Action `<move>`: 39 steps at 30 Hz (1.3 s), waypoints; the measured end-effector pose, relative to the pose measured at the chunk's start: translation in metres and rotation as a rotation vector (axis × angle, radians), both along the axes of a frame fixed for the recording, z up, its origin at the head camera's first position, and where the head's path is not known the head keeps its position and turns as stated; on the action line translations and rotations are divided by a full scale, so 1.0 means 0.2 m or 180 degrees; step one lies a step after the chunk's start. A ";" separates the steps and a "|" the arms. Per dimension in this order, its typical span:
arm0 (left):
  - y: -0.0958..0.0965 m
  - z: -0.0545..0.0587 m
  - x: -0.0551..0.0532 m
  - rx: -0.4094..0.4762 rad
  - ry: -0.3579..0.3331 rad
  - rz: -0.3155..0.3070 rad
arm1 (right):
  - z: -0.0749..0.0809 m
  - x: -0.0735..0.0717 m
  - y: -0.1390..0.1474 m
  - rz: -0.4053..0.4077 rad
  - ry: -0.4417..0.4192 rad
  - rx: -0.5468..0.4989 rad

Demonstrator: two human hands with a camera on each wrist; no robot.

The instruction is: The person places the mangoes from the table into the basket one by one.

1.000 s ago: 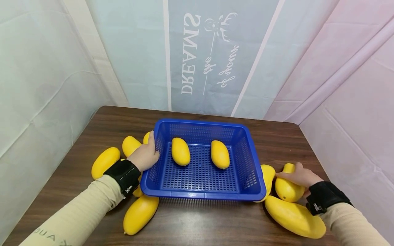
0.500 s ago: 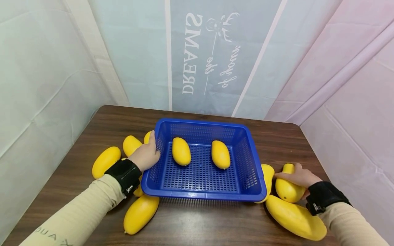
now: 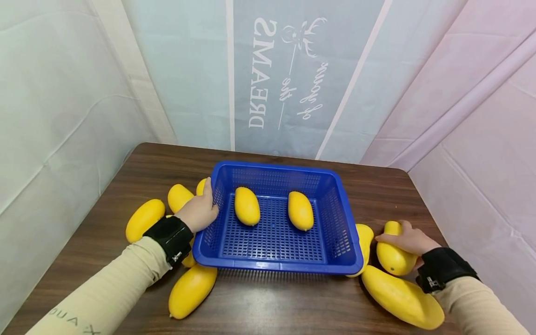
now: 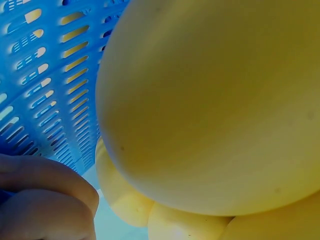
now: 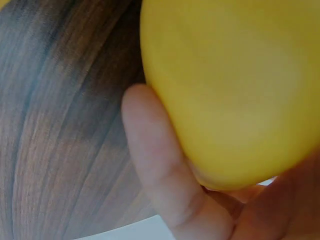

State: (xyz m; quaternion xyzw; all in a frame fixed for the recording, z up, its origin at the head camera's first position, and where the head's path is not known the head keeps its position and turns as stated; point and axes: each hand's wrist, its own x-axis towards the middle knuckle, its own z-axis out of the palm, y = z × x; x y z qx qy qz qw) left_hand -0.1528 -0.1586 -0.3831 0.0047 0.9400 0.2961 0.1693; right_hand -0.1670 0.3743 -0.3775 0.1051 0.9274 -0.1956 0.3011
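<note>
At the left rim of a blue plastic basket (image 3: 272,266), my left hand (image 3: 198,211) grips the edge, its thumb on the inner side. The left wrist view shows its curled fingers (image 4: 47,200) by the slotted wall, with a large yellow fruit (image 4: 215,100) filling much of that view. Two mango-like yellow fruits (image 3: 247,206) lie apart inside the basket. On the right of the table, my right hand (image 3: 412,238) holds a yellow gourd-shaped fruit (image 3: 395,260) with a narrow neck. In the right wrist view a finger (image 5: 155,155) lies along the fruit's side.
A long yellow fruit (image 3: 402,298) lies in front of the right hand, and another yellow fruit (image 3: 363,242) sits against the basket's right side. Several more, such as an oval one (image 3: 192,291), lie left of the basket. Fabric walls (image 3: 188,83) stand behind and beside the brown table (image 3: 268,307).
The gourd-shaped fruit has turned slightly to the right in my right hand. My left hand and the basket keep their places; the head view has shifted a little.
</note>
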 end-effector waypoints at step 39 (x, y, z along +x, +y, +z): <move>0.00 -0.01 -0.01 -0.0028 0.0010 -0.0011 | 0.29 0.00 -0.26 0.0595 0.1701 -0.0001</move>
